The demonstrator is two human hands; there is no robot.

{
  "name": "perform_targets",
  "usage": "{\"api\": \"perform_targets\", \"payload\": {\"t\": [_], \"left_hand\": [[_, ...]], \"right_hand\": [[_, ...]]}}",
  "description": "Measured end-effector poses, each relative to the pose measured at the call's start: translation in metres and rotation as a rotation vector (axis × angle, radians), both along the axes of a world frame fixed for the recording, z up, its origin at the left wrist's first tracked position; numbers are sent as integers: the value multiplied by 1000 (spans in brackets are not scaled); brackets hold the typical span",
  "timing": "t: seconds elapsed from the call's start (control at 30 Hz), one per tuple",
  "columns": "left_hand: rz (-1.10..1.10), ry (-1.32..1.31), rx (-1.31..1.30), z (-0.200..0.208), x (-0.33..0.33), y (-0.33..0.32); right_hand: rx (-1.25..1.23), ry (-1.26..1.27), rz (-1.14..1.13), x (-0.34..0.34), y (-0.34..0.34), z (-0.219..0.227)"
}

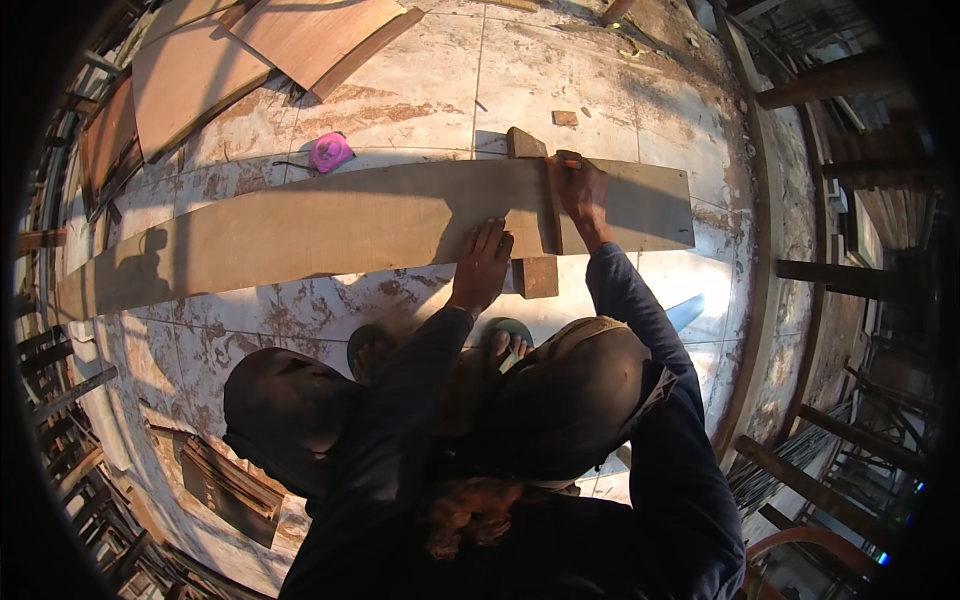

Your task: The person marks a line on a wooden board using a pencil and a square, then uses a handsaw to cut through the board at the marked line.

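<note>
Pale tiled floor, brown-stained, sunlit in patches; flat brown wooden sheets stacked far off, up and left of my fingers. Long, flat, grey-brown wooden plank lies crosswise under both my hands, running well out left of my left fingers and a shorter way right of my right ones. My left hand rests palm down on it, fingers extended, only slightly apart. My right hand is curled, pinching a small orange thing, too small to identify, beside a narrow dark brown strip across the plank. That strip sits between my two sets of fingers. Brown wooden block under the plank, sticking out just right of and nearer me than my left fingers. Bright pink tape measure beyond the plank, up-left of my left fingers.
</note>
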State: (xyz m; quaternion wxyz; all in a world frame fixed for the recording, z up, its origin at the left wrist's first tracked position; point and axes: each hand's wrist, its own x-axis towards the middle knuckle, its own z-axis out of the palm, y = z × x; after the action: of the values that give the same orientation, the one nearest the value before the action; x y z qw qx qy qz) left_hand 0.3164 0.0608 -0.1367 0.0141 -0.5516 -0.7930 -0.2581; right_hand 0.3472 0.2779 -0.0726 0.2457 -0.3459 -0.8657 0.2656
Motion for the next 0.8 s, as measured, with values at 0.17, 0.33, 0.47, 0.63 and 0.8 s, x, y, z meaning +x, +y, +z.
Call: {"api": "perform_targets", "payload": {"t": [0.17, 0.33, 0.47, 0.63, 0.8], "left_hand": [[19, -55, 75, -6, -2, 1], [2, -38, 55, -8, -3, -1], [13, -26, 61, -3, -2, 1], [-5, -13, 56, -4, -4, 5], [-37, -6, -1, -2, -9, 3]], "right_hand": [[54, 0, 57, -3, 3, 2], [-28, -35, -36, -11, 6, 12], [-57, -75, -59, -10, 19, 2], [116, -168, 174, -19, 27, -3], [386, -302, 369, -33, 20, 5]]}}
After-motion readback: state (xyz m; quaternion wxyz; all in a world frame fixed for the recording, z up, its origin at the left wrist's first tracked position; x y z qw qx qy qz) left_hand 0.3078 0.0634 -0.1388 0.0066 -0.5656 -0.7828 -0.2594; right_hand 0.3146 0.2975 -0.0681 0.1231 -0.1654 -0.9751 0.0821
